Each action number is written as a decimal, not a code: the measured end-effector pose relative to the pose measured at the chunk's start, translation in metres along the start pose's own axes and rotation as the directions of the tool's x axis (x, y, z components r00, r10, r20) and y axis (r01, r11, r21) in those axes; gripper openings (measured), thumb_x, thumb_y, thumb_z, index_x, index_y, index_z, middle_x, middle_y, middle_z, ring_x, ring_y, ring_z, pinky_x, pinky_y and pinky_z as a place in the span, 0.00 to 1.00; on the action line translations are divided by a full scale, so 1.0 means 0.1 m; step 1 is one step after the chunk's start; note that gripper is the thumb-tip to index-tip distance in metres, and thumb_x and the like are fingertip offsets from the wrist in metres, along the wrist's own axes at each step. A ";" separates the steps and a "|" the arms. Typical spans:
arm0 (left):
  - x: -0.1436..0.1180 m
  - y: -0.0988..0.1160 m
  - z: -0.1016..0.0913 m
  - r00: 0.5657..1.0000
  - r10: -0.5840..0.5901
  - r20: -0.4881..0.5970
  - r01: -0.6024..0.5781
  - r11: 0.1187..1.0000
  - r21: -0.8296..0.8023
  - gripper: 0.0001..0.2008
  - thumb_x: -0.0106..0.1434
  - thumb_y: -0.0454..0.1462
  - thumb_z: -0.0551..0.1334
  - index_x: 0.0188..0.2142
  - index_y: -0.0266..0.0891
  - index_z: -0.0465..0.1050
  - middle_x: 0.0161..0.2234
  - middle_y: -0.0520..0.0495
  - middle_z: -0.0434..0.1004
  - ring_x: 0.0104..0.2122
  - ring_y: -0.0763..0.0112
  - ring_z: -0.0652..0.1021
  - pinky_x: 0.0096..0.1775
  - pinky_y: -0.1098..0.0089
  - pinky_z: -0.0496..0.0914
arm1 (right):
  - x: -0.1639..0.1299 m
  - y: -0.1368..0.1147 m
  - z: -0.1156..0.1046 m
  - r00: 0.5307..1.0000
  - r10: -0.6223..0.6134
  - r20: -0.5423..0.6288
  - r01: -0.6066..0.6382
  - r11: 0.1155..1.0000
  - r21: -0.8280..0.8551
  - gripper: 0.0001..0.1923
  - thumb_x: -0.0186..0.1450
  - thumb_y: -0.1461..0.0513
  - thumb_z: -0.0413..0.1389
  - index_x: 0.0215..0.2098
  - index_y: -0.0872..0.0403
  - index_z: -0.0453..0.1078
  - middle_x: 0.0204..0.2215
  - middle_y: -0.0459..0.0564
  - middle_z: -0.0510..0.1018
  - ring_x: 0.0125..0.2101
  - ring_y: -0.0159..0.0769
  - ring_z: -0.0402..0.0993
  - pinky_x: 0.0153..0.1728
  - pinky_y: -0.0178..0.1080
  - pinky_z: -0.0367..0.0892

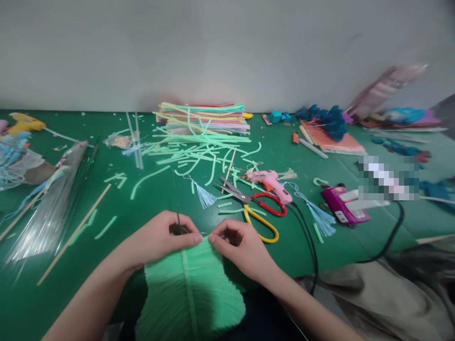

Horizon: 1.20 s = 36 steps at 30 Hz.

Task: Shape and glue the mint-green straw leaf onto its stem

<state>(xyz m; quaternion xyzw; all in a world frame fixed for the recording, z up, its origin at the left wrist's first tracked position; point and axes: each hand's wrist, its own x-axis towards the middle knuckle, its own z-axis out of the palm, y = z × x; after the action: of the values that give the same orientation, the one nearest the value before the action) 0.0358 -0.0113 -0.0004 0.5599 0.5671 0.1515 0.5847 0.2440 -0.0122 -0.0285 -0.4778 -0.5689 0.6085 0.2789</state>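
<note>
A large light-green leaf [209, 293] made of fuzzy pipe cleaners laid side by side hangs below my hands, with a raised rib down its middle. At its top edge my left hand [159, 239] is closed in a pinch, thumb against forefinger. Beside it my right hand [245, 246] pinches the same edge, the fingertips of both hands nearly meeting. A thin pale strand shows between them, too fine to name. Past my left fingers rises a thin dark wire [178, 222]. The leaf's lower end runs out of view.
Scissors [245, 199] with red and yellow handles lie just beyond my right hand, next to a pink glue gun [268, 182] with a black cord. Cut green pipe cleaners [199, 151] and a multicoloured bundle [206, 116] lie farther back. A wooden stick [74, 232] lies left.
</note>
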 end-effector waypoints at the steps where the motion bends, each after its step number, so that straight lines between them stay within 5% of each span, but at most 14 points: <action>1: 0.03 0.00 -0.01 1.000 -0.002 0.006 0.002 1.000 -0.001 0.12 0.57 0.47 0.66 0.31 0.41 0.80 0.28 0.52 0.78 0.31 0.69 0.73 0.33 0.71 0.64 | 0.00 0.01 0.00 1.000 -0.005 -0.004 0.005 1.000 0.001 0.07 0.59 0.60 0.60 0.28 0.57 0.74 0.23 0.45 0.74 0.24 0.29 0.66 0.25 0.32 0.61; 20: 0.07 0.02 0.00 1.000 -0.014 0.007 0.013 0.999 0.041 0.11 0.54 0.45 0.67 0.24 0.40 0.80 0.21 0.52 0.76 0.24 0.71 0.71 0.27 0.73 0.61 | -0.03 0.00 0.07 0.994 -0.070 -0.082 0.062 0.993 -0.096 0.07 0.60 0.60 0.60 0.26 0.55 0.71 0.20 0.43 0.71 0.23 0.29 0.65 0.24 0.31 0.59; 26: -0.20 -0.14 -0.18 0.995 -0.034 -0.099 0.006 0.961 -0.276 0.21 0.59 0.52 0.64 0.47 0.44 0.77 0.46 0.44 0.82 0.41 0.62 0.79 0.42 0.67 0.70 | -0.01 0.01 0.00 1.000 -0.020 -0.004 0.020 1.000 -0.011 0.11 0.62 0.55 0.60 0.29 0.55 0.70 0.22 0.42 0.69 0.23 0.29 0.62 0.24 0.32 0.57; 31: -0.43 -0.38 -0.13 0.963 -0.152 -0.223 0.081 0.951 -0.298 0.19 0.60 0.51 0.64 0.44 0.43 0.78 0.35 0.47 0.83 0.36 0.63 0.79 0.35 0.70 0.69 | 0.00 0.03 -0.11 1.000 0.016 0.025 -0.015 1.000 -0.008 0.15 0.63 0.51 0.58 0.31 0.54 0.69 0.21 0.41 0.64 0.23 0.29 0.60 0.24 0.33 0.56; 36: -0.50 -0.41 0.08 0.936 -0.200 -0.290 0.018 0.850 -0.527 0.18 0.56 0.47 0.70 0.43 0.41 0.77 0.32 0.47 0.84 0.32 0.66 0.79 0.35 0.71 0.69 | -0.01 0.07 -0.14 1.000 0.015 -0.009 -0.015 1.000 0.014 0.18 0.64 0.48 0.57 0.31 0.54 0.68 0.23 0.41 0.64 0.24 0.29 0.59 0.25 0.33 0.56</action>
<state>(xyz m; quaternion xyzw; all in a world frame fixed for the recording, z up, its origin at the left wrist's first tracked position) 0.0077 -0.0691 -0.0117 0.3149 0.6277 0.3566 0.6162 0.2583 -0.0089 -0.0340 -0.4829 -0.5597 0.6123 0.2802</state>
